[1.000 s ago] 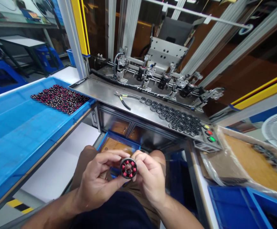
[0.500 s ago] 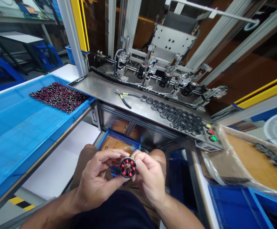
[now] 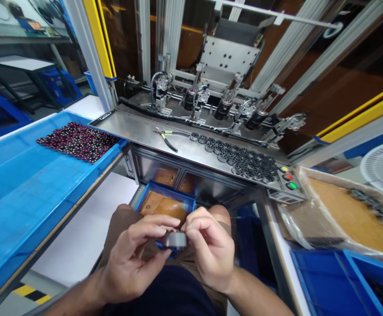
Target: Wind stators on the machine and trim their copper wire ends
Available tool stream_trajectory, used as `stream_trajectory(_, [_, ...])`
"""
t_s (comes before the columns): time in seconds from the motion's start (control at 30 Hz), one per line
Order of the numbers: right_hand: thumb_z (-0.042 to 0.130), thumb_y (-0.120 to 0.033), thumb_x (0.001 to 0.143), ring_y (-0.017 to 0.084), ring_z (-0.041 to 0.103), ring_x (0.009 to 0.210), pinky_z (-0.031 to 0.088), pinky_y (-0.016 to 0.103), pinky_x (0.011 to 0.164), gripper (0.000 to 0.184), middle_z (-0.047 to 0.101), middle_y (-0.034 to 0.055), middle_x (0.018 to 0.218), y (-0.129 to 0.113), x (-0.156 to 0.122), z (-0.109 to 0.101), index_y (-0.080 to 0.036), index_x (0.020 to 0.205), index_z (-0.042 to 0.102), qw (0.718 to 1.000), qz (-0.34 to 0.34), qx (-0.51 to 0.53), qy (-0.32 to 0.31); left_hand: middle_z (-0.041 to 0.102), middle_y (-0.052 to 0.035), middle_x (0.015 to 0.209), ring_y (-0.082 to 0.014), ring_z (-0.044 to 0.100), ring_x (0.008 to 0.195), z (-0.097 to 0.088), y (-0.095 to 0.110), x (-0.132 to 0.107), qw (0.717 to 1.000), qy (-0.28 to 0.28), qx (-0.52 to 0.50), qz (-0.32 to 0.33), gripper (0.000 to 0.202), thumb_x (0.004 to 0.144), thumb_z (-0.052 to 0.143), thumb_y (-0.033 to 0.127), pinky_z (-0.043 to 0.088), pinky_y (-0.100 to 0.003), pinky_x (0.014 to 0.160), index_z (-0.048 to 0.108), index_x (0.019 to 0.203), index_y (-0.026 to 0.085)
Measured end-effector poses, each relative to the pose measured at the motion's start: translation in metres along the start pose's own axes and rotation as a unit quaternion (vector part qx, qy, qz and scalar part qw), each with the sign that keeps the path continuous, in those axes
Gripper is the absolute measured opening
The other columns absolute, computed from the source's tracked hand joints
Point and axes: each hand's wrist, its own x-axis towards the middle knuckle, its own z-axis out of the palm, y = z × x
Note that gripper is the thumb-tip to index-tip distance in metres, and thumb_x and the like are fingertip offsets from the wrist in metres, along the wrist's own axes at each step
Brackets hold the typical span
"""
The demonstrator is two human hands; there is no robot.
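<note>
A wound motor stator [image 3: 175,240] is held above the lap, turned so that its smooth grey outer rim faces me. My left hand [image 3: 134,256] grips it from the left, with the thumb below and the fingers above. On its other side, my right hand [image 3: 210,251] is closed in a pinch at the stator's right edge. What lies between those right fingertips is hidden. The red windings hardly show from this angle.
Many stators with red coils [image 3: 79,141] fill one end of a blue tray [image 3: 10,193] at left. Cutting pliers [image 3: 168,138] and many black rings [image 3: 244,158] lie on the metal ledge before a fixture machine [image 3: 224,107]. A button box [image 3: 288,186] stands right, beside a lined carton [image 3: 330,202].
The stator has tipped from showing its red-coil face to showing its outer rim. Both hands are still at it. The camera view has shifted slightly.
</note>
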Motion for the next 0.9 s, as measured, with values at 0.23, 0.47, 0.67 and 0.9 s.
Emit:
stream_trajectory(0.23, [0.057, -0.009, 0.086, 0.015, 0.067, 0.068, 0.055, 0.025, 0.061, 0.012, 0.067, 0.0046, 0.075, -0.009, 0.010, -0.022, -0.018, 0.092, 0.062, 0.953, -0.224, -0.193, -0.061, 0.070, -0.0106, 0.108, -0.0214, 0.070, 0.094, 0.001, 0.003, 0.020, 0.919, -0.028, -0.273, -0.284, 0.060, 0.069, 0.079, 0.051, 0.057, -0.029, 0.083, 0.060, 0.117, 0.020])
stream_trajectory(0.47, [0.061, -0.012, 0.086, 0.017, 0.067, 0.074, 0.059, 0.029, 0.065, 0.015, 0.063, 0.0051, 0.078, 0.003, 0.005, -0.026, -0.015, 0.101, 0.061, 0.935, -0.290, -0.198, -0.051, 0.076, -0.0062, 0.084, -0.0151, 0.072, 0.073, 0.006, 0.006, 0.024, 0.879, -0.027, -0.282, -0.383, 0.031, 0.075, 0.079, 0.032, 0.057, -0.022, 0.066, 0.067, 0.098, 0.016])
stream_trajectory(0.67, [0.080, -0.028, 0.075, 0.026, 0.064, 0.098, 0.059, 0.047, 0.081, 0.062, 0.057, 0.0089, 0.106, 0.016, 0.002, -0.032, -0.025, 0.128, 0.050, 0.963, -0.224, -0.143, 0.034, 0.078, -0.0079, 0.090, -0.0150, 0.072, 0.077, 0.006, 0.012, 0.023, 0.915, 0.022, -0.219, -0.339, 0.027, 0.075, 0.080, 0.024, 0.057, -0.022, 0.071, 0.067, 0.097, 0.016])
stream_trajectory(0.9, [0.072, -0.023, 0.083, 0.023, 0.066, 0.089, 0.058, 0.041, 0.074, 0.034, 0.064, 0.0090, 0.096, 0.006, 0.010, -0.035, -0.021, 0.116, 0.062, 0.966, -0.213, -0.133, -0.059, 0.077, -0.0046, 0.090, -0.0143, 0.072, 0.080, 0.008, 0.013, 0.021, 0.920, 0.008, -0.210, -0.330, 0.024, 0.077, 0.077, 0.022, 0.058, -0.021, 0.074, 0.069, 0.099, 0.018])
